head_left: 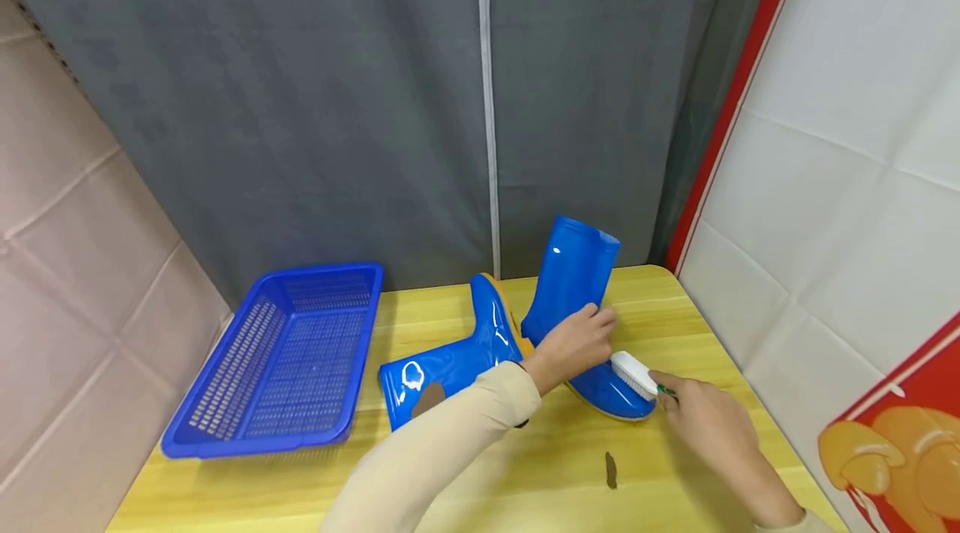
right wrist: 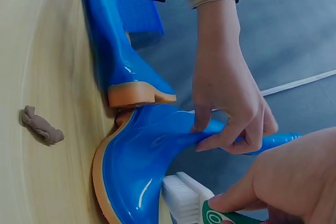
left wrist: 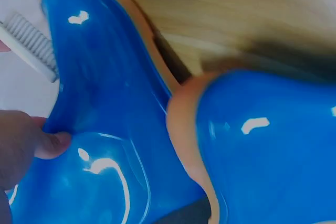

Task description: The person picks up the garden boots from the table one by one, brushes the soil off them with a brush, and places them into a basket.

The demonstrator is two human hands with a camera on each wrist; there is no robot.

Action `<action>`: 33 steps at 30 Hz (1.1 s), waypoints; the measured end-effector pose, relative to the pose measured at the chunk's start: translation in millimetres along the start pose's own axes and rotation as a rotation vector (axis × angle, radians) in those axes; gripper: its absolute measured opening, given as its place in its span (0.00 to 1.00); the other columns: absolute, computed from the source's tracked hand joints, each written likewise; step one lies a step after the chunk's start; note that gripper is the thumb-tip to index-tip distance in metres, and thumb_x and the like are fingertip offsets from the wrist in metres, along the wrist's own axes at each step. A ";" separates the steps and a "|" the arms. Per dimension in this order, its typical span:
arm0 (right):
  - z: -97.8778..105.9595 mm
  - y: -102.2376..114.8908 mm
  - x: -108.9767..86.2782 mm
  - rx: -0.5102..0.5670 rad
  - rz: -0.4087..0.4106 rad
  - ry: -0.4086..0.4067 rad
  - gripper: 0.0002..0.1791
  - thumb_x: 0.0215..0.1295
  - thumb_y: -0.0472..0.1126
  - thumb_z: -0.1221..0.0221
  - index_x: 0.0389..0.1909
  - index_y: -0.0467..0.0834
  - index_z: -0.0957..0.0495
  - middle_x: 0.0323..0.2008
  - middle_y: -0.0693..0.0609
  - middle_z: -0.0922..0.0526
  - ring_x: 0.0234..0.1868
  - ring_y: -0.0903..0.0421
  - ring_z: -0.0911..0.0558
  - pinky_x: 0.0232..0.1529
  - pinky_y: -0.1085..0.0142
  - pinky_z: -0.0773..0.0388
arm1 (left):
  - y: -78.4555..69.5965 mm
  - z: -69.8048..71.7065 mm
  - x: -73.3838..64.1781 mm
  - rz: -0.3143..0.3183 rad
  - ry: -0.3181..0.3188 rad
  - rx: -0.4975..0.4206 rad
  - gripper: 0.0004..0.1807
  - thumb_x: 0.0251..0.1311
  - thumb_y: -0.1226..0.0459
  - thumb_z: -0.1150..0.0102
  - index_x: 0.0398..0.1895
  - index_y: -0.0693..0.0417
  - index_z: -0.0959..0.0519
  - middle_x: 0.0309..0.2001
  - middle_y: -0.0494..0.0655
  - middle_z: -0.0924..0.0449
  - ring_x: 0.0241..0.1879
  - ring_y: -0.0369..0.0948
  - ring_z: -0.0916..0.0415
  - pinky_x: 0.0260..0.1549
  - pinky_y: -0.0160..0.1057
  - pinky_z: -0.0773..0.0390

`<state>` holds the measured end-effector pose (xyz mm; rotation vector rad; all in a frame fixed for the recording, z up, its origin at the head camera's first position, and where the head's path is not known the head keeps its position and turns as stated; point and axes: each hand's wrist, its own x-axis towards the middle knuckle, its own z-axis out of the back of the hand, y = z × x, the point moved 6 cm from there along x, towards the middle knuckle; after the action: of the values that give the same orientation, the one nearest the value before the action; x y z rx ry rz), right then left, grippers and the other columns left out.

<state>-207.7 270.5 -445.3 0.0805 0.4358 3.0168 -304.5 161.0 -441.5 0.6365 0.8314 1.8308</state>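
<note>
A blue rain boot (head_left: 573, 274) with an orange sole stands on the table, toe toward the front right. My left hand (head_left: 573, 341) pinches its shaft just above the ankle, fingers and thumb around the edge in the right wrist view. My right hand (head_left: 708, 420) grips the green handle of a white scrub brush (head_left: 633, 374), whose bristles rest at the top of the boot's foot (right wrist: 134, 182). Beside it, a second blue rain boot (head_left: 491, 324) lies on its side, its sole near the standing boot's heel. A brown patch (head_left: 429, 399) marks its shaft, partly covered by my left sleeve.
A blue plastic basket (head_left: 258, 448) stands at the table's left. On the wooden table (head_left: 555, 466), in front of the boots, lies a small brown clump (head_left: 611, 470). A grey curtain (head_left: 337, 99) hangs behind, and a white wall panel (head_left: 825, 224) bounds the right side.
</note>
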 end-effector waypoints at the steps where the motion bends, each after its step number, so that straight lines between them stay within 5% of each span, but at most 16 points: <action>1: -0.7 0.5 0.3 0.002 0.001 -0.001 0.19 0.63 0.41 0.44 0.56 0.49 0.22 0.10 0.54 0.36 0.13 0.58 0.38 0.13 0.65 0.43 | -0.5 -0.1 -0.8 -0.031 -0.007 0.019 0.17 0.61 0.49 0.45 0.53 0.34 0.22 0.56 0.36 0.26 0.55 0.38 0.36 0.51 0.34 0.32; 6: -1.7 3.7 1.4 0.013 -0.002 -0.012 0.20 0.63 0.41 0.43 0.56 0.49 0.23 0.10 0.54 0.37 0.12 0.58 0.39 0.12 0.66 0.43 | 3.5 -2.1 2.7 -0.137 -0.042 0.068 0.17 0.60 0.49 0.45 0.54 0.32 0.23 0.58 0.35 0.26 0.60 0.39 0.35 0.64 0.38 0.38; 11: -4.1 13.0 1.6 0.001 0.017 -0.033 0.19 0.63 0.42 0.43 0.56 0.50 0.22 0.11 0.54 0.38 0.12 0.58 0.40 0.12 0.67 0.44 | 12.6 -6.3 8.2 -0.164 -0.031 0.039 0.12 0.64 0.52 0.48 0.48 0.29 0.21 0.54 0.32 0.20 0.58 0.38 0.30 0.68 0.42 0.43; 17: 0.5 21.7 -2.1 0.001 0.010 -0.083 0.20 0.63 0.41 0.43 0.57 0.52 0.23 0.11 0.54 0.38 0.11 0.58 0.40 0.11 0.67 0.45 | 23.4 -6.0 0.4 -0.043 -0.034 -0.019 0.10 0.65 0.54 0.47 0.45 0.28 0.20 0.49 0.31 0.19 0.50 0.36 0.29 0.56 0.37 0.30; 22: 3.7 21.8 -6.1 -0.006 0.018 -0.087 0.20 0.62 0.41 0.42 0.56 0.51 0.22 0.11 0.54 0.38 0.12 0.58 0.40 0.12 0.68 0.45 | 13.8 1.5 -10.3 0.031 -0.033 -0.111 0.11 0.66 0.53 0.49 0.48 0.33 0.20 0.47 0.35 0.19 0.46 0.36 0.25 0.45 0.34 0.20; 33: -1.9 15.0 -3.3 0.040 0.000 -0.063 0.21 0.62 0.41 0.42 0.57 0.50 0.23 0.12 0.54 0.38 0.12 0.58 0.39 0.12 0.66 0.44 | 4.1 -1.1 -19.5 0.179 -0.042 -0.122 0.17 0.63 0.50 0.46 0.53 0.38 0.22 0.48 0.38 0.20 0.44 0.37 0.26 0.42 0.34 0.18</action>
<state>-205.7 255.3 -442.9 0.1778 0.4900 2.9966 -300.3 141.5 -440.2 0.6862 0.6463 2.0058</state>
